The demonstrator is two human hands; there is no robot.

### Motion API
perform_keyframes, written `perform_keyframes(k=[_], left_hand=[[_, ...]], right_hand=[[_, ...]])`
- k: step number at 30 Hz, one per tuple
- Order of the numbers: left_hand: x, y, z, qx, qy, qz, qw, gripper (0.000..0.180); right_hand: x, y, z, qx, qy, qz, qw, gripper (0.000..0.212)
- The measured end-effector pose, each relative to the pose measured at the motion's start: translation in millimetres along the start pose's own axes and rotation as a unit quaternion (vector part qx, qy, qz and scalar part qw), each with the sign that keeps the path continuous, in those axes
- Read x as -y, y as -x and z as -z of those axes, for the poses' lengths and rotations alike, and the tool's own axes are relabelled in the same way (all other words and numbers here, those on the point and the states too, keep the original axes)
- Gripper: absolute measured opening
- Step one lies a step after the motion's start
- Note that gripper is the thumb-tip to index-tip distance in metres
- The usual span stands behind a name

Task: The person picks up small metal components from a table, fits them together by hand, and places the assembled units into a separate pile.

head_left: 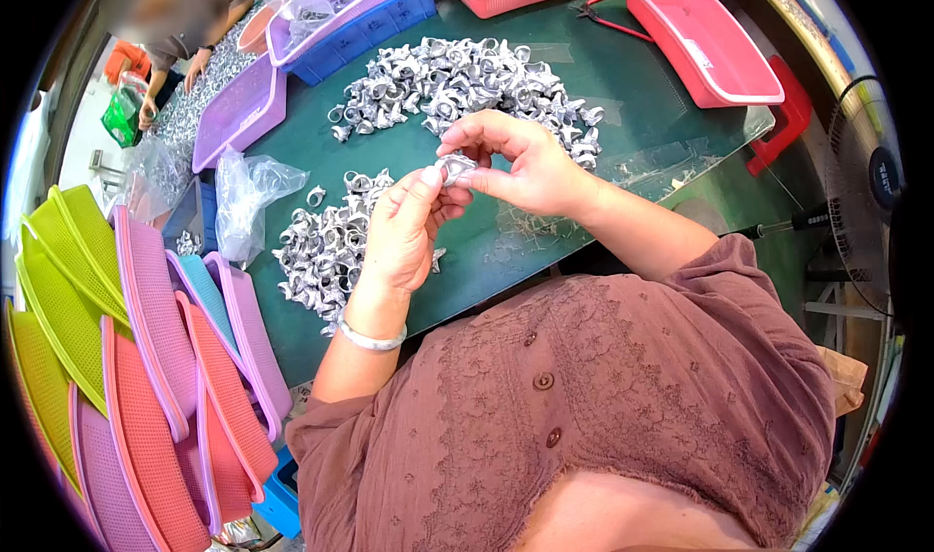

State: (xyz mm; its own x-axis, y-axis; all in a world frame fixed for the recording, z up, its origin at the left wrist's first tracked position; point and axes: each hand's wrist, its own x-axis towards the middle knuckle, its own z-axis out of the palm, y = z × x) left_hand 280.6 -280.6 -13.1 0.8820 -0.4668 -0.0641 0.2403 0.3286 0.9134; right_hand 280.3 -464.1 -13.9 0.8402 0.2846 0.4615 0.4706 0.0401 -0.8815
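Note:
Between the fingertips of both hands is a small silver-grey metal ring-shaped casting [454,169]. My left hand [413,216] pinches it from the left, and my right hand [520,163] grips it from the right with thumb and curled fingers. A large pile of similar grey castings [467,77] lies on the green table just beyond my hands. Beside my left wrist is a smaller pile of the same castings [326,246], partly hidden behind my left hand and forearm.
Stacked pink, purple and green plastic baskets [146,357] crowd the left side. A clear plastic bag [251,202] lies by the smaller pile. Red-handled pliers [618,17] rest near a red tray [696,36]. A fan [861,182] stands at right; another person [185,17] works at far left.

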Motion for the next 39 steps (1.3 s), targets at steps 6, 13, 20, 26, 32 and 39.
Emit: perform_keyframes(k=[6, 13, 20, 26, 32, 39], left_hand=[[13, 0, -6, -0.041, -0.243, -0.208, 0.947, 0.020], [15, -5, -1, -0.060, -0.486, -0.385, 0.782, 0.033], [27, 0, 9, -0.049, -0.049, -0.101, 0.992, 0.025], [32, 2, 17, -0.020, 0.182, 0.007, 0.983, 0.026], [34, 2, 20, -0.028, 0.208, 0.085, 0.974, 0.020], [31, 4, 14, -0.067, 0.108, 0.115, 0.985, 0.018]], right_hand=[[-1, 7, -3, -0.011, -0.073, 0.030, 0.997, 0.041], [-2, 14, -2, -0.001, -0.176, -0.015, 0.984, 0.054], [-9, 4, 37, -0.057, 0.254, -0.020, 0.965, 0.035], [-37, 3, 50, -0.011, 0.528, 0.026, 0.849, 0.018], [-53, -11, 33, 0.005, 0.652, -0.013, 0.758, 0.010], [-65, -22, 24, 0.002, 0.717, 0.002, 0.697, 0.013]])
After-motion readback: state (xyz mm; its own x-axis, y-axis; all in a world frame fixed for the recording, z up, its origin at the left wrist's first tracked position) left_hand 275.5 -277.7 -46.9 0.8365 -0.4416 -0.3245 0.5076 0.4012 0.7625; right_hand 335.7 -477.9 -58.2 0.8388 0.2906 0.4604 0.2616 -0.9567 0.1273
